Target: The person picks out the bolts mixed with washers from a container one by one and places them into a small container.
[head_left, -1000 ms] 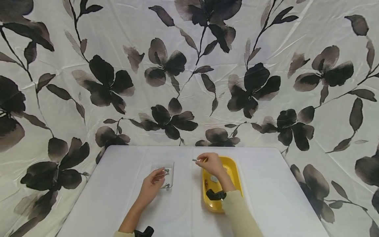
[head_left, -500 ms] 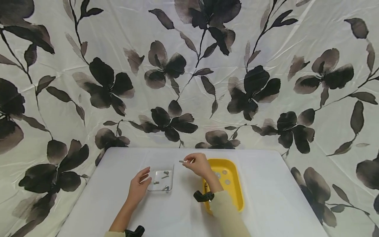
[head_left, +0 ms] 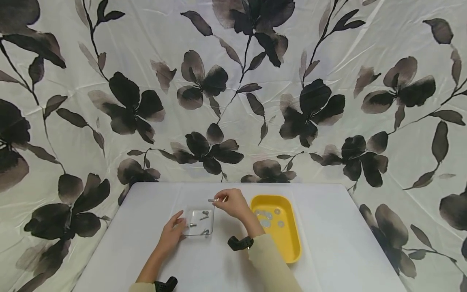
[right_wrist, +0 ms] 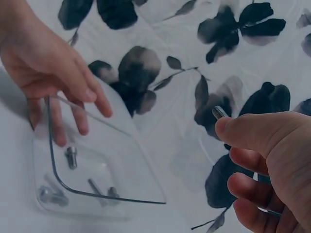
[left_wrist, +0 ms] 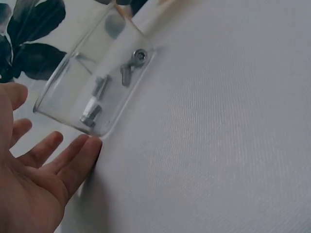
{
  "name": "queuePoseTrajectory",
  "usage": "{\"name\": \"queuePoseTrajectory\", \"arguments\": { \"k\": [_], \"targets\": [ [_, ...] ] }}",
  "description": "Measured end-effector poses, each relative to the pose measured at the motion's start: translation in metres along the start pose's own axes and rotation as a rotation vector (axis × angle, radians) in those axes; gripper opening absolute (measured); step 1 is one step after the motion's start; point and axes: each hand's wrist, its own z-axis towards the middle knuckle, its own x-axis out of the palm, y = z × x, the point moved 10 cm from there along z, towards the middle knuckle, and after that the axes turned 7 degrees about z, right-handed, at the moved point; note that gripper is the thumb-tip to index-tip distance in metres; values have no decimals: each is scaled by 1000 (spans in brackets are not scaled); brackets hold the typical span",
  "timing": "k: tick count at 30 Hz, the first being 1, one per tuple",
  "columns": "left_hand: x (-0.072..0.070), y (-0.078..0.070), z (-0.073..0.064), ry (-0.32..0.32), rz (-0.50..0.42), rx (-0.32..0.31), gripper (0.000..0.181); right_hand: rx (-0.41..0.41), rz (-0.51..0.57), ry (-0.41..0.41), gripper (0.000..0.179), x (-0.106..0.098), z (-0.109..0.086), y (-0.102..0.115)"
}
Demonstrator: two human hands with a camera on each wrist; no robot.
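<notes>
My right hand (head_left: 235, 207) pinches a small bolt (head_left: 211, 200) between thumb and finger, just right of and above a clear plastic box (head_left: 197, 235). In the right wrist view the bolt's threaded tip (right_wrist: 219, 112) sticks out past the thumb; its other end is hidden. A shiny bit also shows under the curled lower fingers, too little to identify. My left hand (head_left: 169, 233) is at the box's left side, fingers extended, the tips at its wall in the left wrist view. Several bolts (left_wrist: 91, 115) lie inside the box.
To the right stands a yellow tray (head_left: 297, 239) with several flat, pale round discs like washers (head_left: 266, 223). Both stand on a white table (head_left: 339, 243). Behind its far edge hangs a floral cloth (head_left: 262, 134). Each wrist wears a black camera.
My right hand has moved left from over the yellow tray to near the box, carrying the bolt. My left hand has drawn back from over the box to its left side.
</notes>
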Motion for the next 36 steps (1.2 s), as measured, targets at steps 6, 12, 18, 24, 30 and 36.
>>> {"name": "queuePoseTrajectory", "arguments": {
  "k": [6,12,18,24,30,36],
  "targets": [
    [3,8,2,40,-50,-17,56,-10,3,18,9,12,2,2],
    [1,9,2,70,-79,-14,58,-10,8,34,10,18,3,7],
    [4,8,4,98,-118,6,57,-5,18,44,10,24,5,8],
    [8,12,3,120,-101,-17,55,6,10,54,9,35,5,5],
    [8,10,1,125,-92,-3,55,-3,16,65,11,44,5,5],
    [7,10,1,126,-85,2,53,-10,29,79,10,51,7,2]
  ]
}}
